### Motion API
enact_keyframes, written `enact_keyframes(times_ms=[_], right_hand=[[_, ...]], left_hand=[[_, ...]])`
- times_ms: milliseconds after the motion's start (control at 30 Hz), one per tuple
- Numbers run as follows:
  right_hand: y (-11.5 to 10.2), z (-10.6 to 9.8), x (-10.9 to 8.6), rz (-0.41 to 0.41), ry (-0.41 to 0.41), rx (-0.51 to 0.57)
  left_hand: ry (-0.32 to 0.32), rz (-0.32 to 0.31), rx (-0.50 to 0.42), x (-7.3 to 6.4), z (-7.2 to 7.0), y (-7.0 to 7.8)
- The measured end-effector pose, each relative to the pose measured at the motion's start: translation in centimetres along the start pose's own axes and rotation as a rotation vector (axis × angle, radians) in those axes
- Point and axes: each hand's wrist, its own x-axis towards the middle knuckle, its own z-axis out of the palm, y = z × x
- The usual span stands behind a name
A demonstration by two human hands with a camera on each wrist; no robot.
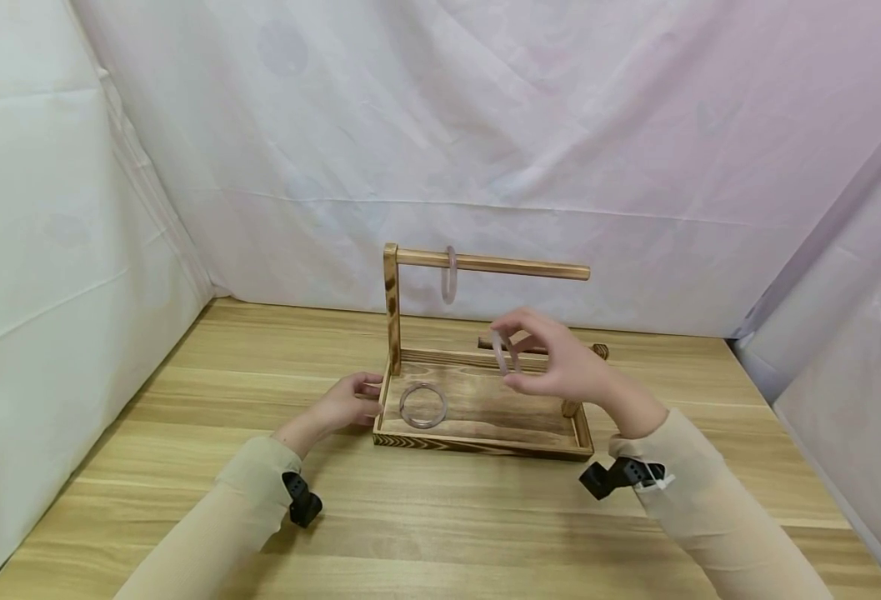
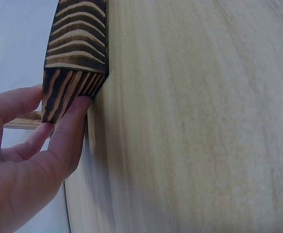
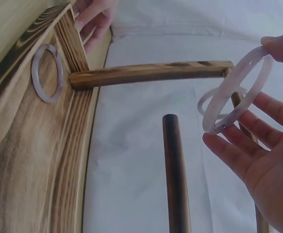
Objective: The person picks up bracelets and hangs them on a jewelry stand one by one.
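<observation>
Lilac and glassy: best held by the rim, lightly

At the left we find the left hand (image 1: 346,402) relaxed, its loosely bent fingertips resting against the end of the wooden tray (image 1: 478,447) without wrapping around it. We take that wood to be stiff, so light contact at the end wall should be enough to keep it from sliding on the bench (image 1: 440,517). Just inside that end, the flat-lying bangle (image 1: 422,426) rests on the tray floor; we would slip a fingertip under its rim, since the rounded, shiny band offers little edge to catch. Slightly farther right, the hanging bangle (image 1: 453,273) loops around the upper bar (image 1: 523,266), and we expect it to swing if bumped.

Next comes the held bangle (image 3: 224,97), in the air and apart from the lower bar (image 3: 175,170), as the right wrist view shows. The right hand (image 1: 553,358) has it pinched at the rim, thumb on one side and fingers on the other, leaving the opening unobstructed. We judge it light, rigid, smooth enough to slip and perhaps brittle, like stone or glass. Our best hold is soft finger pads at opposite points of the rim, steady without hard squeezing, with no knocks against the wood.
</observation>
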Motion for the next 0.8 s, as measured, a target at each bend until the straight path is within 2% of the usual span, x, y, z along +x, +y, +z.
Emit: enact_keyframes(times_ms=[300,800], right_hand=[[0.7,-1.5,-0.9,0.014,0.092,0.006],[1.7,-3.3,-2.2,0.073,0.171,0.04]], left_hand=[[-0.009,-0.002,0.002,0.0,0.0,0.0],[0.001,-0.015,0.006,-0.1,0.0,0.1]])
